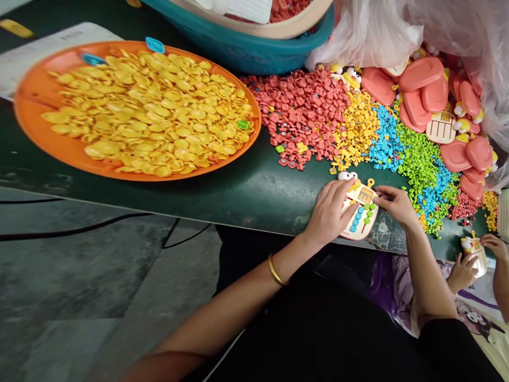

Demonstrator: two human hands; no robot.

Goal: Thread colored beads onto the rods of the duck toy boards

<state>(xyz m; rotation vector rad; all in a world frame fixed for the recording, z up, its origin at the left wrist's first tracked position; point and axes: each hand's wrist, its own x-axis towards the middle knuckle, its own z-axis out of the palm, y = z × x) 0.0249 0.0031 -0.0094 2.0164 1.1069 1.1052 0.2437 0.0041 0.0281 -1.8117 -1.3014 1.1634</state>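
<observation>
Pink-and-cream plastic toy calculator (361, 215) lies at the dark green counter (238, 196) edge; our left hand (330, 212) presses it flat, fingers together, steadying it while our right hand (393, 204) fingertips pinch its top corner beside the loose coloured buttons (421, 170).

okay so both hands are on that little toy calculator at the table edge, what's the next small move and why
Probably reach the right hand to the green button pile beside it for one more piece. The toy calculator shows blue and green buttons already seated but seems to have bare spots, though I cannot tell clearly. The left hand lies on it, steadying it.
</observation>
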